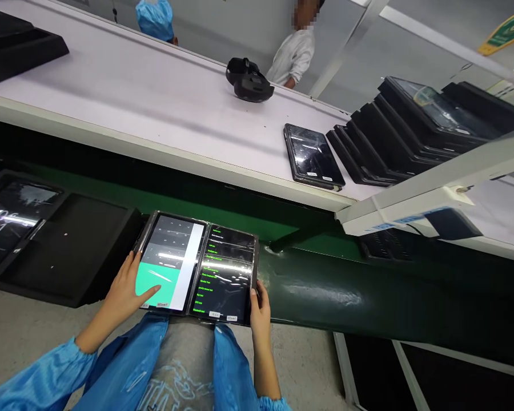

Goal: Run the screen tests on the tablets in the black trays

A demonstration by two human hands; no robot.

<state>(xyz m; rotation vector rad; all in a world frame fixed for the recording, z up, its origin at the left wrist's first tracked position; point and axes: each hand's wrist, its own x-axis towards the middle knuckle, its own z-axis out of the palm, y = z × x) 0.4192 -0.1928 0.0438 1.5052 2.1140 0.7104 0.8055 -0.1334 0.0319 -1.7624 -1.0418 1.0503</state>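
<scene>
Two tablets lie side by side at the near edge of the green surface, in front of my lap. The left tablet point(168, 256) has a lit screen with grey, white and teal areas. Green lines of test names fill the dark screen of the right tablet point(228, 279). My left hand point(126, 288) grips the left tablet's outer edge, its thumb stretched over the teal area. At the other side, my right hand point(260, 313) holds the right tablet's outer edge between thumb and fingers. Small white labels sit along both tablets' lower edges.
A black tray point(68, 240) with another lit tablet point(15, 217) lies left. On the white shelf are a tablet stack point(312, 154), leaning black trays point(381, 131) and a black strapped object point(248, 80). A slanting white post point(432, 171) stands right. Two people are beyond the shelf.
</scene>
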